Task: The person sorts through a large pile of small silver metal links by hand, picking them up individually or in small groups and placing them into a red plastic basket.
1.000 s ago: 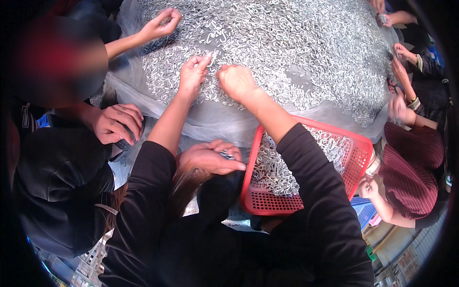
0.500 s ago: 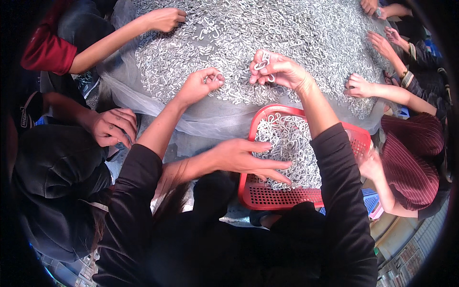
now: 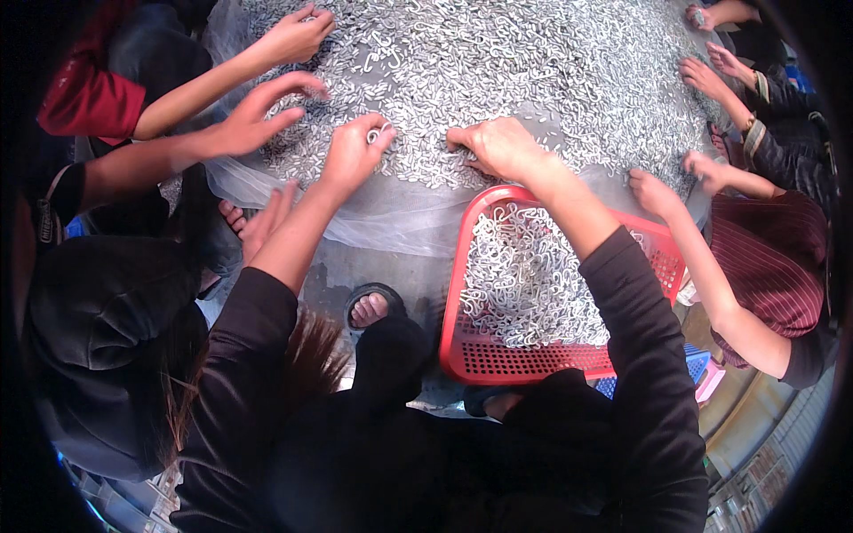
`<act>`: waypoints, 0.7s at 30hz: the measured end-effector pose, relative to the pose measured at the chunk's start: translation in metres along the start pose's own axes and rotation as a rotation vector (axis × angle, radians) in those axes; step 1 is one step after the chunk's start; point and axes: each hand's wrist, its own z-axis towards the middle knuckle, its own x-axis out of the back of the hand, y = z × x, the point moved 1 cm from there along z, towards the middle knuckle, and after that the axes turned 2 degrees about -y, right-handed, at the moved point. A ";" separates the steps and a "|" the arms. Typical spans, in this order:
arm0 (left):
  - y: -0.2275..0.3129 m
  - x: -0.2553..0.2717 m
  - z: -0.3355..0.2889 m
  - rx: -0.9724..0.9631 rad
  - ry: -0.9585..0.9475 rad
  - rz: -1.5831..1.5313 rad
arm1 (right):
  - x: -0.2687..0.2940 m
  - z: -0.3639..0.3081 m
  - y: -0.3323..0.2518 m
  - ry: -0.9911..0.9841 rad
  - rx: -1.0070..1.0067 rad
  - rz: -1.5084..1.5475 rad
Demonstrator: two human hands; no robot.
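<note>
A wide pile of small silvery metal pieces (image 3: 498, 53) covers the sheet in front of me. My left hand (image 3: 354, 155) is closed at the pile's near edge, with a small curled metal hook (image 3: 374, 135) between thumb and fingers. To its right, my right hand (image 3: 506, 147) reaches down with bent fingers pressed together on the pile; its fingertips are partly hidden, and what they grip cannot be made out. Below my right forearm stands a red plastic basket (image 3: 453, 293) holding many S-shaped metal hooks (image 3: 524, 280).
Co-workers' hands work around the pile: a red-sleeved arm's hand (image 3: 300, 35) and a blurred hand (image 3: 253, 120) at left, another hand (image 3: 653, 193) at right. A pale mesh sheet (image 3: 391, 229) edges the pile. A sandaled foot (image 3: 369, 309) rests left of the basket.
My right hand, which held several hooks up, has lowered to the pile; those hooks no longer show. My left hand has shifted slightly left and up. A co-worker's hand has left the basket.
</note>
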 end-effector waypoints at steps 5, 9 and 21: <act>0.002 0.014 0.014 0.594 -0.176 -0.588 | 0.014 -0.005 0.003 0.043 -0.042 0.161; 0.058 0.023 0.012 0.491 -0.492 -0.628 | 0.043 -0.033 0.014 0.007 0.012 0.498; 0.065 -0.007 -0.008 0.088 -0.345 0.023 | 0.085 -0.062 -0.054 -0.167 -0.154 0.131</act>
